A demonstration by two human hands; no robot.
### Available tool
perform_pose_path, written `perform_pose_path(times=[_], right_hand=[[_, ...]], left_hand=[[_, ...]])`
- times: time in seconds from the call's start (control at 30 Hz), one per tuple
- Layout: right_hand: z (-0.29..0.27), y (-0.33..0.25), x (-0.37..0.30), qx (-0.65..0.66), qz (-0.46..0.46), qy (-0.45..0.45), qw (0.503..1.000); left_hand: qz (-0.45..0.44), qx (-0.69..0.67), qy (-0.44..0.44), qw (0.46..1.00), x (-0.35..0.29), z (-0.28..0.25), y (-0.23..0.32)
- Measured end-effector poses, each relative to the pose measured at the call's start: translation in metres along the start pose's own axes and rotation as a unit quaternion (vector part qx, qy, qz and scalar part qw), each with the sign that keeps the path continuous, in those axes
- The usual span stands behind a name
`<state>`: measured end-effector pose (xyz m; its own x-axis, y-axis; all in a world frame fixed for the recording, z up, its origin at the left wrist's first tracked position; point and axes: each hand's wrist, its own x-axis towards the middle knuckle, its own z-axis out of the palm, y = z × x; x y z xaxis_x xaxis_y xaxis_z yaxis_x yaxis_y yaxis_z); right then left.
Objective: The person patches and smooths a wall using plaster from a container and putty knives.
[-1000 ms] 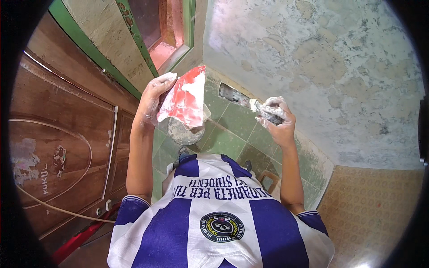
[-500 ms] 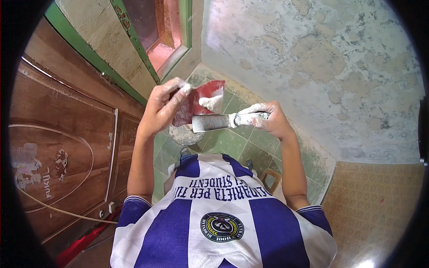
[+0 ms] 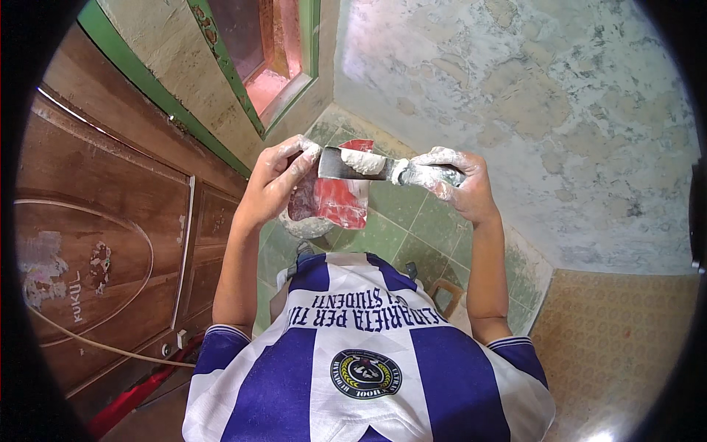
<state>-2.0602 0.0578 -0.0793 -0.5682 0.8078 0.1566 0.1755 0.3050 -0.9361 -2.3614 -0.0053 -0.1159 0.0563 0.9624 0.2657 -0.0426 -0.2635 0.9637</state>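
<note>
My left hand (image 3: 274,180) pinches a thin red plastic putty spreader (image 3: 343,202) by its left side, white smears across its face. Closed around a handle, my right hand (image 3: 465,186) holds a putty knife (image 3: 335,165) level over the upper part of the spreader. A lump of white putty (image 3: 362,161) lies on the knife's blade. The blade's tip is close to my left fingertips; whether the blade touches the spreader is hard to tell. White putty coats the fingers of both hands. Beneath the spreader, a round, pale, smeared container (image 3: 303,225) is partly hidden.
A patchy, putty-streaked wall (image 3: 530,125) rises at the right and ahead. On the left stand a brown wooden door (image 3: 110,228) and a green frame (image 3: 132,74). Green tiles (image 3: 379,239) cover the floor, where a wooden-framed object (image 3: 447,296) sits by my right side.
The putty knife has moved up across the spreader, and the putty lump now sits on its blade instead of on the spreader. The spreader has tilted, showing more of its lower face.
</note>
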Motion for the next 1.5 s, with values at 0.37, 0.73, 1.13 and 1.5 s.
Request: perform_pose_path(times=[0.37, 0.73, 1.13, 1.5], right_hand=[[0.04, 0.033, -0.018, -0.033, -0.095, 0.044, 0.994], [0.015, 0.049, -0.031, -0.041, -0.135, 0.133, 0.981], [0.014, 0.03, -0.015, 0.064, 0.141, -0.074, 0.985], [0.013, 0.017, 0.0, 0.049, 0.096, -0.094, 0.99]], left_hand=[[-0.219, -0.324, -0.035, 0.92, 0.011, -0.012, -0.03], [-0.152, -0.275, 0.076, 0.946, 0.012, -0.04, -0.028], [0.03, 0.014, 0.024, 0.999, 0.004, -0.029, 0.0], [0.101, 0.184, -0.097, 0.973, -0.009, -0.033, 0.028]])
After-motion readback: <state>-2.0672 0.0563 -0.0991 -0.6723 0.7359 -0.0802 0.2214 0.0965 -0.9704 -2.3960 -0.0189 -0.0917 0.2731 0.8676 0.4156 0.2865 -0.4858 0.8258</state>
